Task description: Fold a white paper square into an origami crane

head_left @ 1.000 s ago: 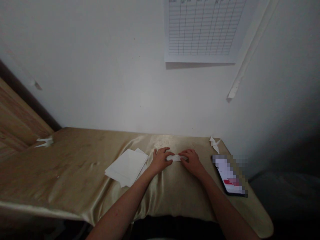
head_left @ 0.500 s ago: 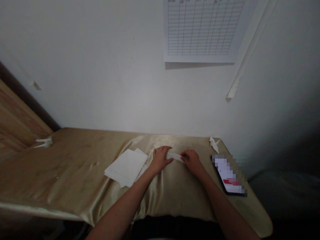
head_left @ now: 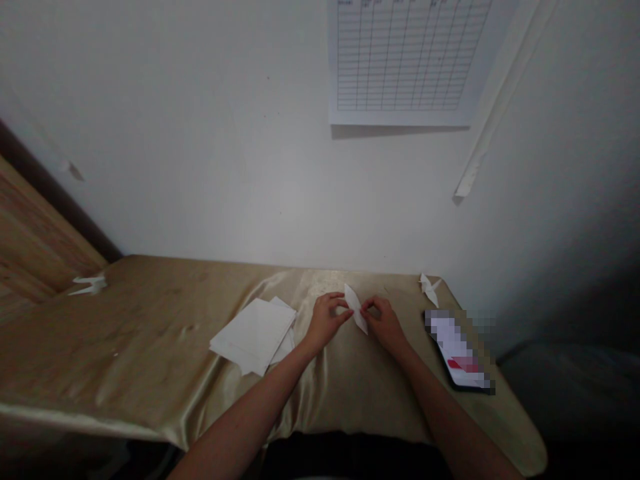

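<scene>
A small folded piece of white paper (head_left: 355, 307), narrow and pointed at both ends, stands tilted between my two hands just above the gold satin cloth (head_left: 150, 347). My left hand (head_left: 327, 321) pinches its left edge with curled fingers. My right hand (head_left: 384, 323) pinches its right edge the same way. Both wrists rest low over the table.
A stack of white paper sheets (head_left: 255, 333) lies left of my hands. A phone (head_left: 460, 350) with a lit screen lies to the right. A folded paper crane (head_left: 429, 288) sits at the far right corner, another paper crane (head_left: 89, 285) at the far left. A ruled chart (head_left: 407, 60) hangs on the wall.
The folded paper lay flat and horizontal under my fingers; both hands have lifted it and turned it to a steep diagonal.
</scene>
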`<move>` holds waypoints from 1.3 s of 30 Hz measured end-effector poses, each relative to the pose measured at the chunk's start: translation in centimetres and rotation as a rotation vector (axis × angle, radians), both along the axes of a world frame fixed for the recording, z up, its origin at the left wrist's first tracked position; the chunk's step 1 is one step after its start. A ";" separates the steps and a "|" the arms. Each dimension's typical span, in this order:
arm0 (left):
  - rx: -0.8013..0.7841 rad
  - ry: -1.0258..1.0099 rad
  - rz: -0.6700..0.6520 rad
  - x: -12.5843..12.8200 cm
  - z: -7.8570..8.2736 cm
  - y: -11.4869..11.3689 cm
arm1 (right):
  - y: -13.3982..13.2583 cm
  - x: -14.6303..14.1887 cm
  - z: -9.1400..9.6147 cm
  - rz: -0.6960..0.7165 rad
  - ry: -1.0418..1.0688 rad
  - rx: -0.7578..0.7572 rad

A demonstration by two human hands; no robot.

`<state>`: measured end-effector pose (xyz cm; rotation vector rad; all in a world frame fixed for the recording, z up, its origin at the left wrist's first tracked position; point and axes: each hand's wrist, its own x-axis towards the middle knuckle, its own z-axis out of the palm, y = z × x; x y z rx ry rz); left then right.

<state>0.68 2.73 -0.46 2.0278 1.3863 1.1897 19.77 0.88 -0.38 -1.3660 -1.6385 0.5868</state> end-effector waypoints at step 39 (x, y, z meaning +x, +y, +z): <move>0.110 -0.094 -0.056 0.9 0.7 -0.8 | -0.1 -0.5 -0.4 -0.018 0.174 0.023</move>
